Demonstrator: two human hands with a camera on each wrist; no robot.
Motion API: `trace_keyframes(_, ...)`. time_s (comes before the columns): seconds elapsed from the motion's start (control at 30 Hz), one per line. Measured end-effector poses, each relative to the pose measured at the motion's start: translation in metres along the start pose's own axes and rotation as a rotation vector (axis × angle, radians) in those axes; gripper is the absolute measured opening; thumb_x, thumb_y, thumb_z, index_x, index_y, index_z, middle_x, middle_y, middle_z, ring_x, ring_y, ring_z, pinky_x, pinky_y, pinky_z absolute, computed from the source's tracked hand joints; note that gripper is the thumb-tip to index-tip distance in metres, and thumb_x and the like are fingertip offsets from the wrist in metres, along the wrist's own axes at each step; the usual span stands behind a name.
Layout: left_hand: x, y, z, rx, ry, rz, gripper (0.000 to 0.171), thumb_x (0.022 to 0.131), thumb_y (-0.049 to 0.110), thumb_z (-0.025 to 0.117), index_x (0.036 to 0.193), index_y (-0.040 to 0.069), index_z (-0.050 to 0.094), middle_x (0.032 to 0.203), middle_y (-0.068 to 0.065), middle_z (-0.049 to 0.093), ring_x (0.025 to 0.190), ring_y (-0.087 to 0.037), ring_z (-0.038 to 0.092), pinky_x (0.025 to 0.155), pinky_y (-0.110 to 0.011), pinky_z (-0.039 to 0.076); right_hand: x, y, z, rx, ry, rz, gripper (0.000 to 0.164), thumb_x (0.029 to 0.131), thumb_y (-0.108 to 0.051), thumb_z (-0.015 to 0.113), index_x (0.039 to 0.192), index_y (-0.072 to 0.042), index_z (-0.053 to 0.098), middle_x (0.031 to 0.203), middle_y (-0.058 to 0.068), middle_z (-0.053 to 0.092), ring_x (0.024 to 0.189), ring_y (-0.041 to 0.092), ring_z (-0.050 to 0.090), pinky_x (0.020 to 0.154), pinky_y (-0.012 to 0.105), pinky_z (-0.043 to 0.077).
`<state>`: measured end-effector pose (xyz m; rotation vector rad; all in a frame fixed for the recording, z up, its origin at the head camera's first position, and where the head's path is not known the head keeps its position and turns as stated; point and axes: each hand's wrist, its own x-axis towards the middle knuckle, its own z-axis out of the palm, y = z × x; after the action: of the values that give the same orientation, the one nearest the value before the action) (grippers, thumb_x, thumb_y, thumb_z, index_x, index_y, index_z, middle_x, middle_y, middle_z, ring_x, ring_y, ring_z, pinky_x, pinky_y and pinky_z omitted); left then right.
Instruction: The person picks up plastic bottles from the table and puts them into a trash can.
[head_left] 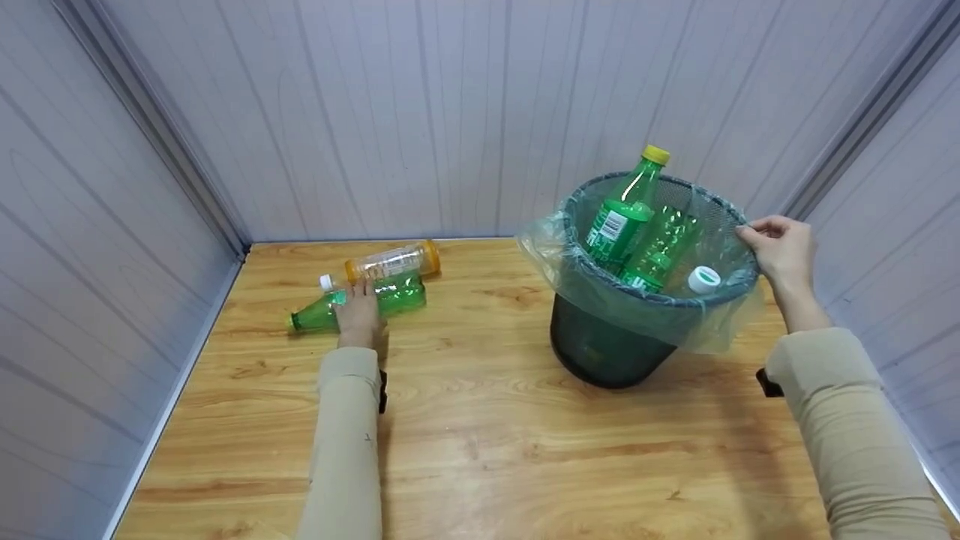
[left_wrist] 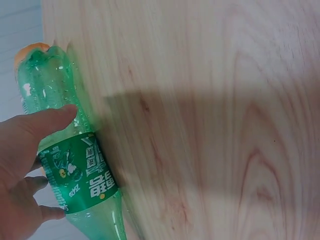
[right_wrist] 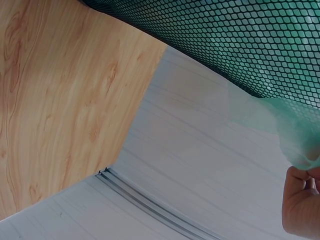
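Note:
On the left of the table lies a green plastic bottle [head_left: 405, 292] with a green label [left_wrist: 79, 172]. My left hand [head_left: 358, 313] lies across its middle; in the left wrist view the thumb and fingers of the left hand [left_wrist: 22, 165] hold it round the body. At the right, a black mesh trash bin [head_left: 611, 352] is lined with a thin green plastic bag [head_left: 645, 319]. My right hand [head_left: 784, 251] pinches the bag at the bin's right rim, and the right wrist view shows the bag [right_wrist: 295, 135] between the fingertips of the right hand [right_wrist: 302, 202].
Behind the held bottle lies a clear bottle [head_left: 394, 262] with orange ends. A white cap [head_left: 325, 282] shows beside it. The bin holds a green bottle with a yellow cap [head_left: 655, 155], another green bottle [head_left: 660, 251] and a white-capped one [head_left: 703, 280]. Pale panel walls [head_left: 465, 112] enclose the table.

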<state>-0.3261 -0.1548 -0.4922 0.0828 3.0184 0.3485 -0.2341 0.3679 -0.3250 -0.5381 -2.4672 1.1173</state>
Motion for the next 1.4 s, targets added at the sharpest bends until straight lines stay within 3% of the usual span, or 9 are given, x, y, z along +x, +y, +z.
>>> trace_keyframes(0.1,0.000,0.000,0.001,-0.006,0.011,-0.010,0.081,0.076,0.011,0.067,0.138,-0.005,0.017,0.143,-0.020,0.014,0.129,-0.041,0.010,0.094,-0.064,0.019,0.000,0.000,0.000,-0.008,0.015,0.004,0.021,0.083,-0.023,0.060,0.088,-0.003,0.061,0.061,-0.018,0.048,0.060,0.003,0.043,0.049,0.016,0.037)
trace_keyframes(0.33,-0.001,-0.001,0.005,0.042,0.054,-0.013,0.065,0.076,-0.016,0.048,0.136,-0.004,0.026,0.141,-0.020,0.022,0.127,-0.041,0.015,0.091,-0.064,0.023,0.000,0.001,0.001,-0.010,0.020,-0.003,0.020,0.083,-0.023,0.061,0.087,-0.004,0.061,0.060,-0.019,0.048,0.060,0.003,0.044,0.050,0.016,0.037)
trace_keyframes(0.53,-0.004,-0.002,0.008,0.112,0.073,-0.003,0.054,0.076,-0.011,0.056,0.128,-0.006,0.040,0.124,-0.023,0.037,0.117,-0.041,0.033,0.091,-0.064,0.023,0.000,0.001,0.000,0.002,0.014,-0.006,0.018,0.082,-0.023,0.061,0.085,-0.005,0.061,0.060,-0.019,0.048,0.059,0.002,0.043,0.049,0.015,0.037)
trace_keyframes(0.77,-0.008,-0.002,0.003,0.093,0.107,-0.002,0.049,0.074,-0.012,0.058,0.121,-0.009,0.045,0.118,-0.024,0.041,0.112,-0.040,0.038,0.086,-0.058,0.035,0.000,0.001,0.002,-0.007,0.025,-0.010,0.020,0.083,-0.023,0.060,0.087,-0.003,0.061,0.059,-0.019,0.047,0.059,0.002,0.043,0.049,0.015,0.037)
trace_keyframes(0.87,-0.010,-0.001,-0.005,0.067,0.147,-0.005,0.052,0.071,-0.007,0.063,0.119,-0.011,0.045,0.119,-0.024,0.042,0.108,-0.040,0.041,0.081,-0.054,0.041,0.001,0.001,0.002,-0.001,0.016,-0.013,0.019,0.083,-0.022,0.060,0.086,-0.004,0.061,0.059,-0.018,0.047,0.058,0.001,0.043,0.049,0.015,0.037)
trace_keyframes(1.07,-0.014,0.007,-0.027,-0.052,0.213,-0.011,0.070,0.069,0.016,0.075,0.124,-0.011,0.041,0.121,-0.024,0.041,0.108,-0.040,0.041,0.079,-0.053,0.042,0.003,0.001,0.000,0.010,-0.001,-0.003,0.015,0.082,-0.021,0.061,0.083,-0.007,0.061,0.058,-0.018,0.048,0.057,0.001,0.043,0.048,0.015,0.036)
trace_keyframes(1.4,-0.021,0.028,-0.061,-0.219,0.349,0.052,0.067,0.068,0.023,0.077,0.121,-0.004,0.046,0.116,-0.018,0.046,0.103,-0.034,0.046,0.082,-0.048,0.042,0.002,0.001,0.001,-0.011,-0.016,0.004,0.019,0.083,-0.023,0.060,0.087,-0.005,0.061,0.061,-0.017,0.048,0.060,0.002,0.043,0.048,0.015,0.038)
